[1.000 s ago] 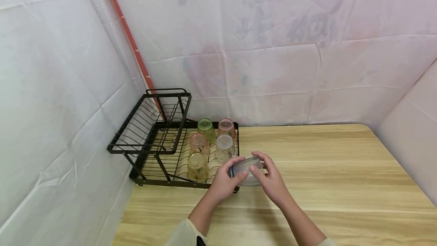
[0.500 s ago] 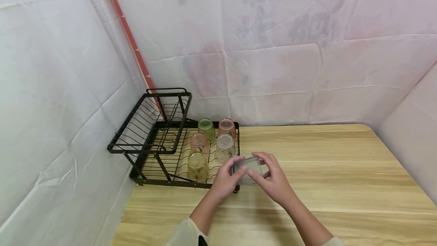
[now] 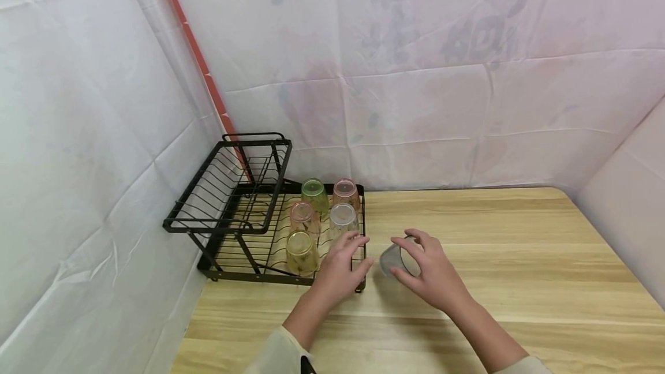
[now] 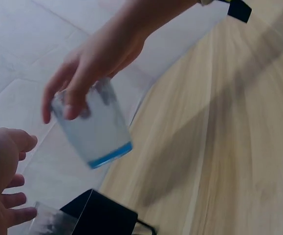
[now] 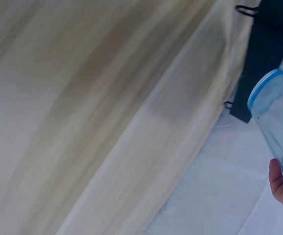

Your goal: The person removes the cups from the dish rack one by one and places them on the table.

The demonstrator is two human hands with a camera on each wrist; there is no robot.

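My right hand grips a clear drinking glass near its rim, above the wooden table. In the left wrist view the glass tilts, its blue-tinted base pointing down and toward the black rack. The right wrist view shows the blue base ring and one of my fingertips at the other end. My left hand is apart from the glass, thumb and fingers spread with nothing between them. It hovers over the front right corner of the dish rack, overlapping a clear upturned glass.
Also upside down on the rack's lower tier stand a yellow glass, a green glass and two pink ones. A raised wire basket forms the rack's upper left. White sheeting closes off the back and sides of the wooden table.
Both hands held the glass before. The left hand has let go and drawn slightly left; the right hand has moved right with the glass, turning it so its base faces more leftward and down.
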